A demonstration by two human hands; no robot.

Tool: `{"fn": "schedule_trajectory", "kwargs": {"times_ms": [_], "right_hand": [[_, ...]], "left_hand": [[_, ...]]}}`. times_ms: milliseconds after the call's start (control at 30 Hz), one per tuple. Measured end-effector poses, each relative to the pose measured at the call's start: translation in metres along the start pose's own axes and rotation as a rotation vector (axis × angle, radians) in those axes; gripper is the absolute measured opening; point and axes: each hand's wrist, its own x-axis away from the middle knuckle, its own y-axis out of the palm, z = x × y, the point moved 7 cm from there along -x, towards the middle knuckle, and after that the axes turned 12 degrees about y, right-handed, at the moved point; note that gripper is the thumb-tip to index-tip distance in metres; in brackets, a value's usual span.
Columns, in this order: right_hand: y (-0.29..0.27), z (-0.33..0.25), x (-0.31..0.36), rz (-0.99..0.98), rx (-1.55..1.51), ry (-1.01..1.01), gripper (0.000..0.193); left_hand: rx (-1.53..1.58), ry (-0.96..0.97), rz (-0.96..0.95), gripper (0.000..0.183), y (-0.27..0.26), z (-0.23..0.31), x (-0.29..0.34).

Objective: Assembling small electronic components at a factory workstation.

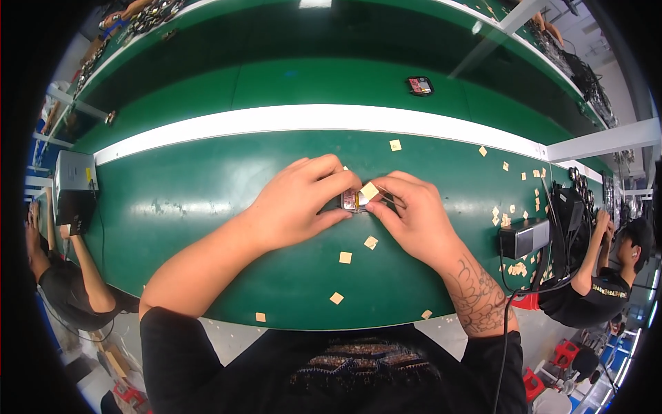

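In the middle of the green bench, my left hand (pixel 303 200) pinches the left side of a small electronic part (pixel 350 200) with red, silver and yellow areas. Much of that part is hidden by my fingers. From the other side, the fingers of my right hand (pixel 412 210) close on a pale yellow square (pixel 370 190) that looks like a paper or tape piece, right over the part's edge. Something thin and stick-like (pixel 392 196) shows between the right fingers; its kind is unclear. Nearer me lie more loose squares (pixel 345 257).
Beyond a white rail (pixel 317 119) lies a similar small part (pixel 419 85). On the right are a dark box with a cable (pixel 524 238) and many scattered squares (pixel 514 268). A grey box (pixel 74 183) stands at the left end. Other people work at both sides.
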Motion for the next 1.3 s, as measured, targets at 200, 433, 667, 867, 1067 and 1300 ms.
{"fn": "schedule_trajectory", "kwargs": {"times_ms": [200,433,667,867,1067,1300], "right_hand": [[0.004,-0.009,0.005,0.047,0.066,0.032,0.019],[0.007,-0.01,0.003,0.123,0.14,0.002,0.013],[0.006,0.015,-0.01,-0.062,-0.309,0.048,0.015],[-0.007,0.002,0.004,0.009,-0.408,0.024,0.006],[0.009,0.013,-0.001,0.091,-0.435,-0.082,0.016],[-0.032,0.006,0.01,0.44,-0.187,-0.151,0.024]], "left_hand": [[0.001,-0.028,0.01,0.047,0.002,0.0,0.002],[-0.04,-0.044,0.008,0.046,0.002,0.004,0.002],[0.027,0.052,0.152,0.046,-0.011,0.017,-0.01],[0.458,-0.275,0.069,0.033,0.007,0.004,-0.01],[0.67,-0.369,0.162,0.018,0.02,-0.007,-0.002],[-0.152,-0.401,0.425,0.021,-0.08,-0.108,-0.03]]}}
